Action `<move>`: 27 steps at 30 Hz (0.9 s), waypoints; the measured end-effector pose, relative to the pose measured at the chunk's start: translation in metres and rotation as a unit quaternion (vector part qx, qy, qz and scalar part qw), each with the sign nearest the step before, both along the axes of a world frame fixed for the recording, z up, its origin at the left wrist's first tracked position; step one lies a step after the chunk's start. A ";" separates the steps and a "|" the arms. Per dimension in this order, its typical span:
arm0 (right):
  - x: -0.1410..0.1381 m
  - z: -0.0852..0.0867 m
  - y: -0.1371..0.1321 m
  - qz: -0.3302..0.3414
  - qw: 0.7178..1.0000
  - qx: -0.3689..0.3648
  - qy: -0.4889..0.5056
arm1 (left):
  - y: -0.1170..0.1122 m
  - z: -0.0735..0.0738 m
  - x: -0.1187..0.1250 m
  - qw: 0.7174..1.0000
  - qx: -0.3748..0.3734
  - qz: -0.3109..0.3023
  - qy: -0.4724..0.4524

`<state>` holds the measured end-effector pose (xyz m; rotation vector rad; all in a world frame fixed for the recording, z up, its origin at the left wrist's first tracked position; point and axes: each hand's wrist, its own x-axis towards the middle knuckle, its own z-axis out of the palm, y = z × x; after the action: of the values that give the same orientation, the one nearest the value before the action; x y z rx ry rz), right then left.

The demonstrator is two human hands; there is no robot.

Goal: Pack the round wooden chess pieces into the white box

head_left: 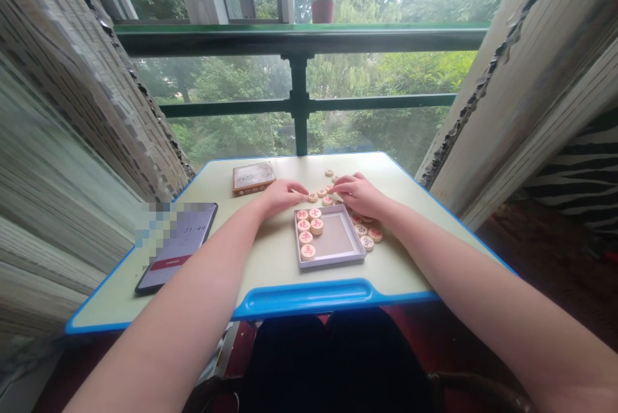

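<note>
Six round wooden discs (308,231) sitting in two short columns against the left wall of the shallow grey tray (338,238), pale faces up, red characters carved on top; rest of the tray floor bare. More loose discs (365,236) just beside the tray's right wall and a scatter beyond its far edge, some with darker markings. Left hand (281,195) palm-down, fingertips touching a disc (313,197) behind the tray, not clenched around anything. Right hand (360,194) spread flat over the far scatter, fingers resting on pieces, grip hard to read. Likely trouble: a sweeping finger could nudge a disc off the far table (270,258) edge, or a wrist could bump the light tray and slide the packed columns askew. Wooden box lid (253,177) further left, phone (176,246) near the left edge.
</note>
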<state>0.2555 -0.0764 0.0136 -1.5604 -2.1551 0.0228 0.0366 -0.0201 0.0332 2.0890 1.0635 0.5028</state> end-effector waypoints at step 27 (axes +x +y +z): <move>-0.012 0.018 -0.018 0.022 0.995 -0.092 -0.038 | 0.005 -0.003 -0.001 1.000 0.002 -0.003 0.000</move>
<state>0.2433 -0.0939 0.0316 -1.6377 -2.3037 0.1845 0.0357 -0.0155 0.0302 2.0960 1.0581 0.5023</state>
